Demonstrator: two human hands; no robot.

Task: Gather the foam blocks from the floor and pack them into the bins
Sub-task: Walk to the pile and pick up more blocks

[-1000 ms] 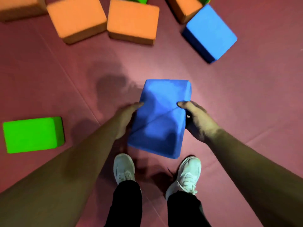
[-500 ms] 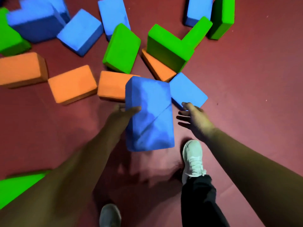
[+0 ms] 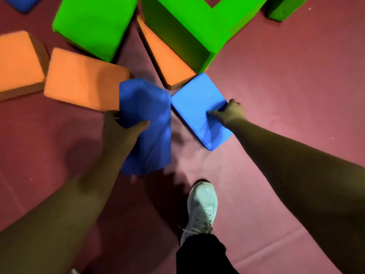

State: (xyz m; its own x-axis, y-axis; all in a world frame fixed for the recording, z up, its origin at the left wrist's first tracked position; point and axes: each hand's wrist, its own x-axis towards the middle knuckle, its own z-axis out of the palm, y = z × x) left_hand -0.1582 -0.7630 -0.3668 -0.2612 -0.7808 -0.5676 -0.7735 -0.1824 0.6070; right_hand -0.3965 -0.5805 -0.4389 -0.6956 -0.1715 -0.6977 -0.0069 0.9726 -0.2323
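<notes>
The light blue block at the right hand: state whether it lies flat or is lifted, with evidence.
Lying flat: the light blue block shows its broad face up on the floor; the right hand grips its edge.

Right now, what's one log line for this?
left hand: holds dark blue block | right hand: grips light blue block on floor | bins: not in view

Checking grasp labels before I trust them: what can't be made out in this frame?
Bins: none inside the head view.
Left hand: fingers behind the dark blue block it holds, which is motion-blurred.
Right hand: fingertips tucked past the edge of the light blue block.
Green blocks: cut off by the top edge.
</notes>
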